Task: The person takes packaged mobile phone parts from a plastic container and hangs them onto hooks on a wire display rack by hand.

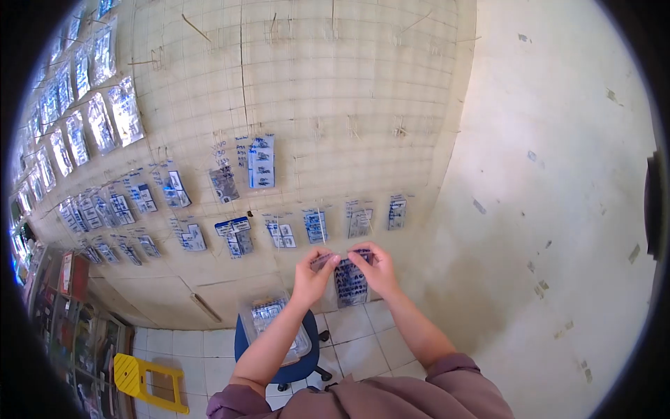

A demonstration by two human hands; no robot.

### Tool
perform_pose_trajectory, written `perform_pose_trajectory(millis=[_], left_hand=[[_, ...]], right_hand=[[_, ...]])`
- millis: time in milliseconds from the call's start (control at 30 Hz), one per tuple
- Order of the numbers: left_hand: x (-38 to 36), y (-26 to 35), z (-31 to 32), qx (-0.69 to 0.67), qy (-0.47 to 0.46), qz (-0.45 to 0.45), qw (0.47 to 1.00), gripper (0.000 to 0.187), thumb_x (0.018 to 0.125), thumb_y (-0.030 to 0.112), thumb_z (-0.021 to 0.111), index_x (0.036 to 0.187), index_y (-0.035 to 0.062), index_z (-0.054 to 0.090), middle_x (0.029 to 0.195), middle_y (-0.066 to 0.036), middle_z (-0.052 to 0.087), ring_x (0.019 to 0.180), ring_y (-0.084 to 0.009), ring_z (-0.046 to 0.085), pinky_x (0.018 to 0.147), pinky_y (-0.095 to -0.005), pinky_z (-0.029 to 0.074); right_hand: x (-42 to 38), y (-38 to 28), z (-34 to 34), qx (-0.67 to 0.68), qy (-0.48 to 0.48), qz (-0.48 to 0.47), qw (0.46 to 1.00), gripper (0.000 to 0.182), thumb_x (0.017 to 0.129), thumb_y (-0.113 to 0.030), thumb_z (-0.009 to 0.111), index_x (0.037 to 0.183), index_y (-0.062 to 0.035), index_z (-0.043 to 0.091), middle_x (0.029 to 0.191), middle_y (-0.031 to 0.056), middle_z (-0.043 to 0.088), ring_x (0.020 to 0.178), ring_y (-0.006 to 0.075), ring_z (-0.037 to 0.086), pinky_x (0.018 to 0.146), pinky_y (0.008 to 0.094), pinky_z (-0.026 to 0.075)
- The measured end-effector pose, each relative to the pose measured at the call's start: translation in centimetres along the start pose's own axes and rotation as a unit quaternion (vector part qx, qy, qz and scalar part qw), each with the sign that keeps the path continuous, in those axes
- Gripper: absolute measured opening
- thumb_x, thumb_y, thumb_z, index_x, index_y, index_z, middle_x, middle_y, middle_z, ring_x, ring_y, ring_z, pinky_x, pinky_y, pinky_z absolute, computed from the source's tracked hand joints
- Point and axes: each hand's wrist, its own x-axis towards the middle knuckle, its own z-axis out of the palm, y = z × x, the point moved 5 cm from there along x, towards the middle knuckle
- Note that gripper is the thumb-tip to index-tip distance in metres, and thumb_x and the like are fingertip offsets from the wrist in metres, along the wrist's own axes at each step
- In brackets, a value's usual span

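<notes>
Out in front of me, a clear plastic packet [352,288] with dark blue handwriting hangs from my fingers. My left hand [312,277] pinches its top left part between thumb and fingers. At the top right, my right hand [377,271] closes on it with the thumb in front. Just beyond my hands, a hanging packet [359,223] and a blue-and-white packet [315,226] hang on the wire grid. Below my left forearm, a clear plastic box [300,343] holding several packets rests on a blue chair [305,368].
A wire grid [370,91] with hooks covers the wall, with several packets [262,162] hanging on it. A plain wall [544,181] stands at the right. On the tiled floor at lower left is a yellow step stool [131,376], beside a glass display case [87,349].
</notes>
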Motion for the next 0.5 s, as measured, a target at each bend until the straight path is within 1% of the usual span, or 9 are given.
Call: perform_pose_trajectory(millis=[33,100,233,300,333,400,433,500], left_hand=[[0.5,0.7,-0.2,0.004,0.004,0.003,1.0,0.013,0.092,0.009,0.069,0.096,-0.0016,0.062,0.088,-0.002,0.066,0.086,-0.0073,0.059,0.077,-0.0231,0.048],[1.6,2.3,-1.1,0.004,0.027,0.041,0.999,0.013,0.092,0.009,0.069,0.098,-0.0008,0.063,0.089,-0.002,0.067,0.086,-0.0078,0.061,0.077,-0.0234,0.049],[3.8,4.6,-2.5,0.027,0.038,0.085,0.995,0.013,0.092,0.01,0.069,0.097,-0.0005,0.063,0.087,-0.002,0.068,0.084,-0.0082,0.062,0.076,-0.0241,0.049],[5.1,6.0,-2.9,0.061,0.055,0.1,0.992,0.014,0.094,0.012,0.067,0.096,-0.0013,0.063,0.085,-0.003,0.068,0.082,-0.0081,0.062,0.076,-0.0241,0.049],[5.9,6.6,-3.0,0.06,0.054,0.105,0.991,0.014,0.094,0.012,0.067,0.096,-0.0013,0.063,0.085,-0.003,0.068,0.082,-0.0081,0.062,0.076,-0.0241,0.049],[7.7,7.9,-3.1,0.079,0.056,0.133,0.986,0.016,0.095,0.014,0.066,0.096,-0.0018,0.063,0.084,-0.005,0.068,0.081,-0.0081,0.062,0.075,-0.0241,0.049],[8.7,8.7,-3.0,0.079,0.054,0.137,0.986,0.016,0.095,0.014,0.066,0.096,-0.0018,0.063,0.084,-0.005,0.068,0.081,-0.0081,0.062,0.075,-0.0241,0.049],[10.8,10.3,-2.7,0.099,0.072,0.162,0.979,0.017,0.095,0.014,0.065,0.095,-0.0024,0.063,0.084,-0.006,0.068,0.08,-0.0082,0.062,0.074,-0.024,0.048]], right_hand=[[0.6,-0.4,0.5,0.004,-0.004,-0.002,1.0,0.021,0.089,-0.01,0.072,0.106,0.0008,0.065,0.097,0.0047,0.068,0.085,0.0078,0.062,0.076,0.0234,0.05],[1.6,-1.5,1.2,0.022,0.032,0.0,0.999,0.016,0.089,-0.011,0.072,0.099,0.0005,0.067,0.09,0.0034,0.069,0.082,0.0067,0.061,0.072,0.0219,0.048],[3.9,-2.9,3.1,0.019,0.042,-0.04,0.998,0.014,0.089,-0.011,0.073,0.097,0.0002,0.068,0.085,0.0022,0.069,0.077,0.0068,0.061,0.069,0.0218,0.048],[5.5,-3.5,3.8,0.001,0.063,-0.03,0.998,0.015,0.09,-0.014,0.072,0.092,0.0011,0.069,0.08,0.0015,0.068,0.073,0.0057,0.059,0.065,0.0216,0.046],[6.6,-3.9,4.3,-0.001,0.063,-0.036,0.997,0.015,0.09,-0.014,0.072,0.092,0.0011,0.069,0.08,0.0015,0.068,0.073,0.0057,0.059,0.065,0.0216,0.046],[8.5,-5.6,4.6,-0.084,0.133,-0.104,0.982,0.019,0.091,-0.017,0.07,0.088,0.002,0.069,0.074,0.0005,0.066,0.067,0.0042,0.055,0.061,0.0212,0.044],[9.6,-6.3,4.8,-0.083,0.135,-0.109,0.981,0.019,0.091,-0.017,0.07,0.088,0.002,0.069,0.074,0.0005,0.066,0.067,0.0042,0.055,0.061,0.0212,0.044],[11.8,-8.1,5.0,-0.103,0.145,-0.15,0.973,0.023,0.091,-0.019,0.069,0.085,0.0025,0.069,0.068,0.0005,0.063,0.065,0.0035,0.052,0.059,0.0217,0.042]])
